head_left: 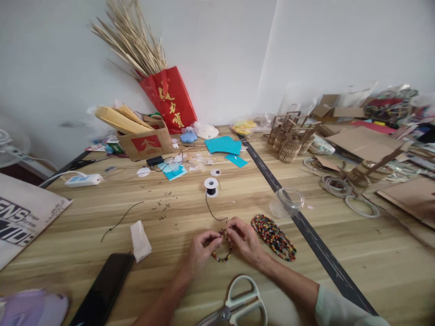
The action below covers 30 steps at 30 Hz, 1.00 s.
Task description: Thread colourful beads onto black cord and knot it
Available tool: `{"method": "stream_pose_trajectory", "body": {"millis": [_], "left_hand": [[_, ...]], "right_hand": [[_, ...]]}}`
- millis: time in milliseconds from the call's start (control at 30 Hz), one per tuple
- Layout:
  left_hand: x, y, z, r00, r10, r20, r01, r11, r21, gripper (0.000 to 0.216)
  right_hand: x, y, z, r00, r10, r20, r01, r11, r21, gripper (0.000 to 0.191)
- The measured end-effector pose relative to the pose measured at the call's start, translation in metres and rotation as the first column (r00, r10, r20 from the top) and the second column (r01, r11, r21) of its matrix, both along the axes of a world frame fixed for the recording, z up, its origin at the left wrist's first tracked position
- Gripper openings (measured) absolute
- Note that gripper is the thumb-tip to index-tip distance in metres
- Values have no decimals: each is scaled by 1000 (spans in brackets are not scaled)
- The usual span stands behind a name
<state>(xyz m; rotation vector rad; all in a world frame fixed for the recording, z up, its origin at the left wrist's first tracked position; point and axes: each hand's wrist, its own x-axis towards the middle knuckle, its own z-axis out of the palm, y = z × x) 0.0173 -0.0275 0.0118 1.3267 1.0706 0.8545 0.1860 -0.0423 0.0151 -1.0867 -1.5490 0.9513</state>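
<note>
A small loop of multicoloured beads, a beaded bracelet, hangs between my two hands just over the table. My left hand pinches the upper left of the loop. With thumb and forefinger together, my right hand grips the black cord at the top of the beads. That cord runs back to a white spool wound with black cord. To the right of my right hand lies a coiled pile of bead strands. White-handled scissors rest on the table in front of me.
On the left are a black phone, a folded tissue and a power strip. Cord scraps lie beyond. A clear round container stands right of centre. Farther back are blue papers, a cardboard box and bamboo baskets.
</note>
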Motion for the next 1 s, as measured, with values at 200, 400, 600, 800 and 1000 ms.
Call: {"method": "stream_pose_trajectory", "body": {"millis": [200, 400, 600, 800, 1000], "left_hand": [[-1, 2, -1, 999, 15, 39, -14, 999, -39, 34], [-2, 4, -1, 996, 57, 74, -52, 996, -71, 35], [-3, 3, 1, 995, 71, 66, -66, 995, -82, 35], [-2, 2, 4, 997, 29, 67, -25, 998, -57, 36], [-4, 2, 5, 994, 46, 101, -40, 997, -61, 35]], "right_hand": [[-2, 1, -6, 982, -1, -189, -32, 985, -171, 26], [-6, 1, -8, 948, -9, -318, -73, 967, -246, 29], [-7, 1, -3, 930, 3, -367, -113, 954, -278, 32], [-5, 2, -5, 943, -5, -334, -90, 959, -268, 30], [2, 1, -7, 980, -6, -197, -19, 992, -124, 22]]}}
